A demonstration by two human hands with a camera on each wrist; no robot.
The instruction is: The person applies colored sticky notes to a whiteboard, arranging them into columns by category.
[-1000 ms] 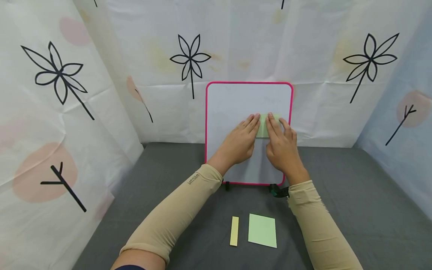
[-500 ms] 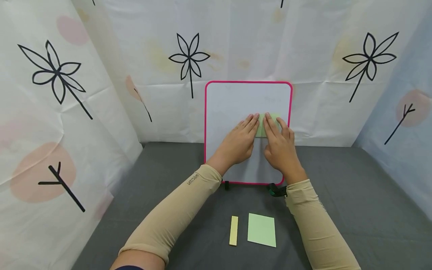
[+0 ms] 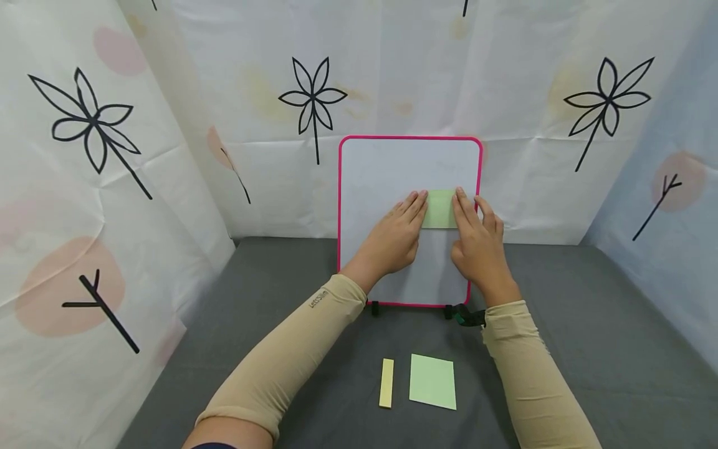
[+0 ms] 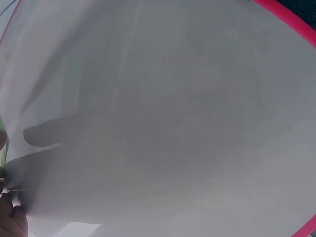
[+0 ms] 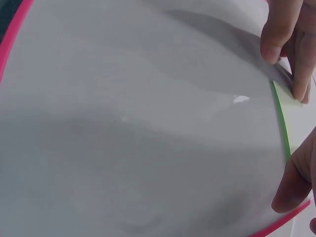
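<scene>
In the head view a pale green sticky note lies flat on the upright whiteboard, right of its middle. My left hand has its straight fingertips on the note's left edge. On the note's right side press the extended fingers of my right hand, with some of its fingers bent away near the pink frame. The right wrist view shows the note's bright green edge between the fingers of both hands. Only a few fingers show at the border of the left wrist view, beside their shadows on the board.
On the grey tabletop in front of the board lie a yellow strip pad and a green sticky-note pad. Small black feet support the board. A patterned white cloth hangs behind and at the sides.
My right hand has slid rightward across the note toward the board's edge, uncovering more of its middle. The left hand has stayed at the note's left edge.
</scene>
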